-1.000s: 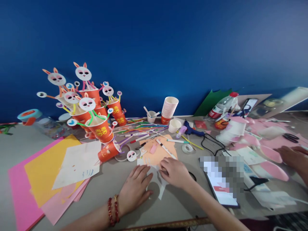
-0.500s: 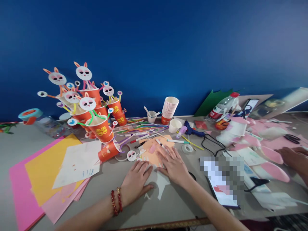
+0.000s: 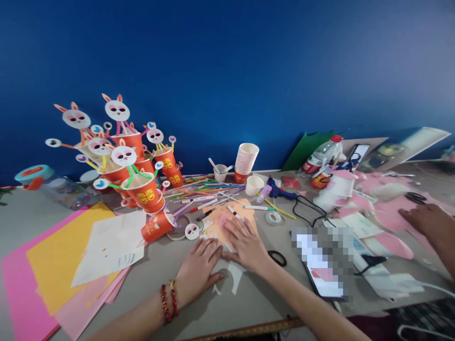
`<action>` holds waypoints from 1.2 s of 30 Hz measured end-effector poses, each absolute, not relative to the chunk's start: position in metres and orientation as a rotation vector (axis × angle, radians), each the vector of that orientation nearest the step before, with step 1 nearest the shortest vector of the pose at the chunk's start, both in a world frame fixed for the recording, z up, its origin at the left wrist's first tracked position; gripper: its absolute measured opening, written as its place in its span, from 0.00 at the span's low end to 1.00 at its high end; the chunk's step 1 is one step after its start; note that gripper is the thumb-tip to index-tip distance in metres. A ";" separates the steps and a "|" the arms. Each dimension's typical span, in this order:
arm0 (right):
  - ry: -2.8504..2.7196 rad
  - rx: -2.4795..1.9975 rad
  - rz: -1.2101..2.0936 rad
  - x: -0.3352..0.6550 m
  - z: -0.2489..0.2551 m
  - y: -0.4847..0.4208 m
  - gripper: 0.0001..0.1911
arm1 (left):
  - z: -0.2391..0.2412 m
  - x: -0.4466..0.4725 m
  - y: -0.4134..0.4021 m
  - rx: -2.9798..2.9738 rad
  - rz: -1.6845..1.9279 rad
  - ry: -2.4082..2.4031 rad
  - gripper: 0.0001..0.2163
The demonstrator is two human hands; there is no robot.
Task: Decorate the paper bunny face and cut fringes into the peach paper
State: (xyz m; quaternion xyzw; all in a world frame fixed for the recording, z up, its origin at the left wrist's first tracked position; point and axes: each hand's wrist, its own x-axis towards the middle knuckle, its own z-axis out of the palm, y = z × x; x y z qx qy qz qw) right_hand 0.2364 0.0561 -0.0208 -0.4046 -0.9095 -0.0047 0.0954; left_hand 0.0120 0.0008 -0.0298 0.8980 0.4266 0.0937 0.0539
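Observation:
My left hand (image 3: 197,267), with a red bead bracelet at the wrist, lies flat with fingers stretched out on a white paper cut-out (image 3: 234,279) on the grey table. My right hand (image 3: 245,244) rests open beside it, fingers spread over an orange paper sheet (image 3: 216,222) with a small pink piece and a marker pen (image 3: 232,211) on it. Neither hand holds anything.
Orange paper cups with bunny faces (image 3: 122,156) stand at the back left above yellow and pink sheets (image 3: 53,255). Straws and pens (image 3: 202,189), stacked cups (image 3: 246,161), a blue glue gun (image 3: 279,189), tape roll (image 3: 273,218), a phone (image 3: 320,265). Another person's hand (image 3: 424,220) at right.
My right hand went forward from the white cut-out onto the orange sheet and opened flat. My left hand slid slightly forward. The other person's hand moved up and left a little.

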 end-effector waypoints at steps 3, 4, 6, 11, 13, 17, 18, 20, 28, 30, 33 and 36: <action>-2.681 -1.259 -0.052 0.243 -0.023 0.050 0.39 | -0.031 0.012 0.001 2.738 0.315 1.282 0.30; -2.707 -1.219 -0.047 0.245 -0.024 0.047 0.39 | -0.031 0.012 0.001 2.739 0.319 1.279 0.29; -2.727 -1.179 -0.043 0.249 -0.025 0.042 0.39 | -0.031 0.012 0.001 2.741 0.316 1.280 0.29; -2.665 -1.264 -0.096 0.253 -0.025 0.034 0.40 | -0.032 0.012 0.001 2.752 0.323 1.292 0.30; -2.722 -1.188 -0.073 0.255 -0.024 0.032 0.40 | -0.031 0.012 0.001 2.758 0.327 1.293 0.30; -2.640 -1.320 -0.082 0.262 -0.021 0.031 0.38 | -0.029 0.011 0.001 2.785 0.284 1.268 0.29; -2.617 -1.350 -0.079 0.263 -0.020 0.031 0.38 | -0.028 0.011 0.001 2.786 0.274 1.267 0.29; -2.638 -1.320 -0.042 0.263 -0.019 0.032 0.36 | -0.026 0.010 0.001 2.781 0.276 1.273 0.28; -2.452 -1.477 0.013 0.260 -0.018 0.038 0.30 | -0.024 0.008 0.001 2.773 0.272 1.260 0.27; -2.491 -1.412 0.085 0.257 -0.014 0.037 0.28 | -0.025 0.007 0.001 2.770 0.273 1.266 0.26; -2.573 -1.300 0.174 0.254 -0.010 0.034 0.23 | -0.026 0.006 0.002 2.754 0.313 1.257 0.27; -2.451 -1.400 0.121 0.258 -0.006 0.036 0.19 | -0.028 0.004 0.002 2.744 0.362 1.236 0.26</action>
